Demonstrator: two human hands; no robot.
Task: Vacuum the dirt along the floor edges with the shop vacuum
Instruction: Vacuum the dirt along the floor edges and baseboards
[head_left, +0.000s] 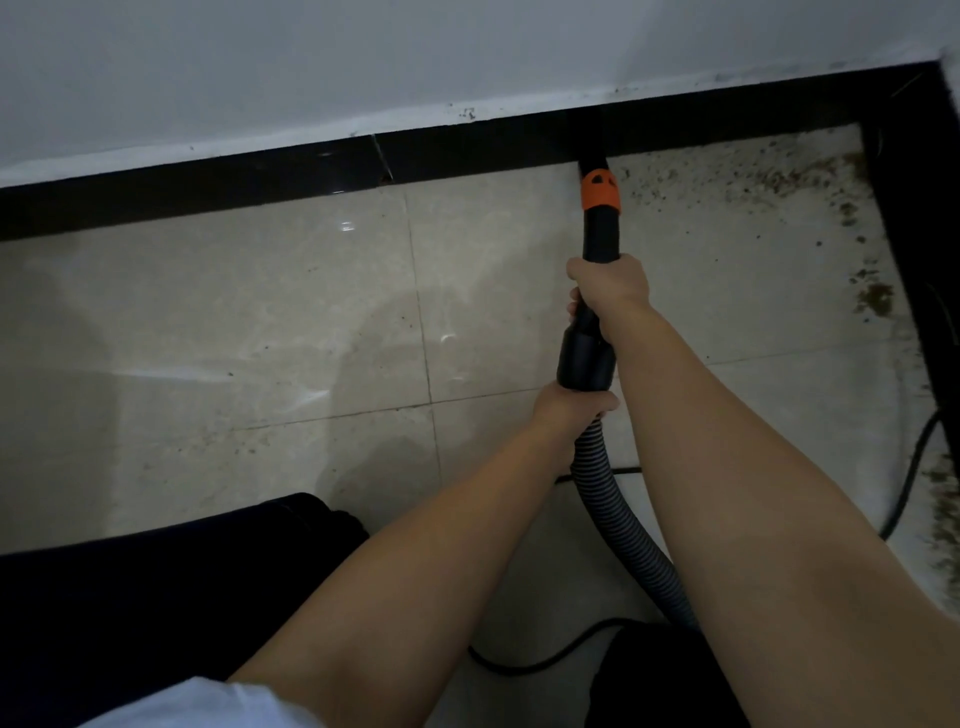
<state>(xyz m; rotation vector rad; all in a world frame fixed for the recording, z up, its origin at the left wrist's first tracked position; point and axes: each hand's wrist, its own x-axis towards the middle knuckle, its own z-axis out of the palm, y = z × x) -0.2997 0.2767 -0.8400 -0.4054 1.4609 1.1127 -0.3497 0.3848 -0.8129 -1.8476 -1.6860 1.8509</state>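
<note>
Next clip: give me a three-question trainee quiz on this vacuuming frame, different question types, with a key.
1. True or false: the nozzle touches the black baseboard.
2. Most dirt lies: A) left of the nozzle, B) right of it, toward the corner.
3. Fill in: the left hand grips where the wand meets the ribbed ____.

Key: 1 true. 2 B. 3 hose. The right hand holds the wand below the orange collar.

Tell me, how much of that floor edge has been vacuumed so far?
The tiles along the black skirting to the left look clean. Right now the right hand and left hand hold the vacuum wand, its nozzle against the skirting. Brown dirt toward the right corner and down the right-hand edge remains.
</note>
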